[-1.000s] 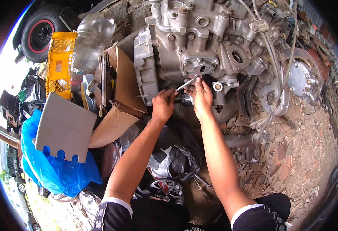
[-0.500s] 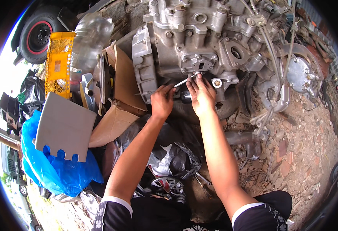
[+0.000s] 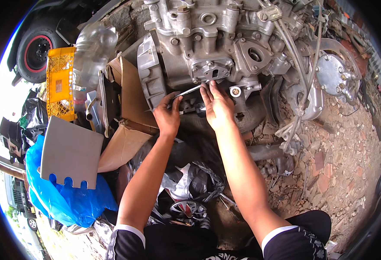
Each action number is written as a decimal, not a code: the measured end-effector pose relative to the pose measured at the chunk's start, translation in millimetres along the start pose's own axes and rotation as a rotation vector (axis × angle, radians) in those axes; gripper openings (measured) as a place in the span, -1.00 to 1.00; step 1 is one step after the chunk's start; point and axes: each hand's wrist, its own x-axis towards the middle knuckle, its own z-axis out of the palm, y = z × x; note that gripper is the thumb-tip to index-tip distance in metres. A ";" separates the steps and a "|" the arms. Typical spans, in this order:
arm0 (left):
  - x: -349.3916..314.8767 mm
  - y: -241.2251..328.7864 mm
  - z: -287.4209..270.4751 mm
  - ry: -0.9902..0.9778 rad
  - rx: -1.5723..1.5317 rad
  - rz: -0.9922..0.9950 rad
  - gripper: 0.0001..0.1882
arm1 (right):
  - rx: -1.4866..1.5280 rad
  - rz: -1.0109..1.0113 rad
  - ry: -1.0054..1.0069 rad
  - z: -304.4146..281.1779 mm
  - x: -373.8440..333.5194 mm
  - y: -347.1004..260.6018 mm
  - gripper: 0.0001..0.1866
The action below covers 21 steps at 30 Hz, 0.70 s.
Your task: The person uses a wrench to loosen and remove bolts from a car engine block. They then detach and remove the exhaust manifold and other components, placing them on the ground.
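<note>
The person's left hand is curled nearly closed around one end of a slim silver tool, thumb and forefinger pinching it. The tool slants up and rightward to the fingertips of the right hand, just below a bolted plate on the engine. The right hand is partly open, its fingers reaching up together rather than folded into a fist; whether they grip the tool's far end or merely steady it cannot be told (the tips hide it). Just right of that hand sits a port with a pale ring.

The engine fills the top of the view, with hoses hanging over its right part and a round cover farther right. Left of it leans an open cardboard box. Beyond the box are a yellow crate, a clear bottle and a tyre with a red-edged rim. Nearer the person, a grey panel lies against a blue bag. Broken rubble covers the ground at right.
</note>
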 end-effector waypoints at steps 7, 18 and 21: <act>20.2 -0.5 -11.8 -0.011 0.027 0.065 -0.77 | 0.045 -0.028 -0.064 0.3 5.6 -1.1 -0.79; 27.5 7.5 -32.5 -0.139 0.131 0.164 -0.82 | 0.113 -0.013 -0.080 -0.5 3.8 7.6 -0.79; 18.5 -7.9 -27.2 -0.139 0.140 0.133 -0.79 | 0.035 -0.058 -0.105 -3.1 -1.5 18.2 -0.78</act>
